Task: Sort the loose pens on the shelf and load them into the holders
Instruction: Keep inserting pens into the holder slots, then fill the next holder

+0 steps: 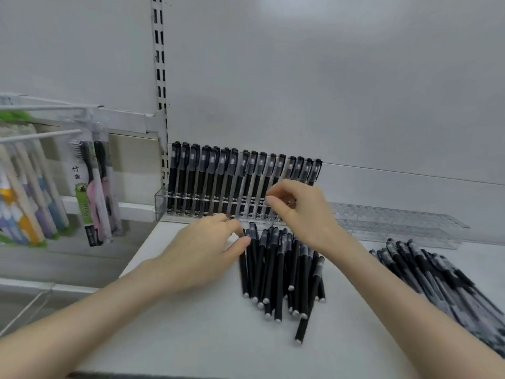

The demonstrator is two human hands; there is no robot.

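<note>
A pile of loose black pens point(278, 272) lies on the white shelf point(191, 329), caps pointing away from me. My left hand point(205, 253) reaches to the pile's left top end, where thumb and fingertips pinch the cap of one pen. Behind the pile, a clear holder point(160, 203) carries a row of upright black pens point(218, 179). My right hand point(297, 212) is raised in front of the row's right part, thumb and forefinger closed on a pen standing there. A second heap of black pens point(437, 277) lies at the right.
Two empty clear holders point(396, 222) lie flat behind my right forearm. Packaged toothbrushes point(93, 187) hang from white hooks at the left, past the shelf's edge. A slotted metal upright point(159, 77) runs up the grey back wall.
</note>
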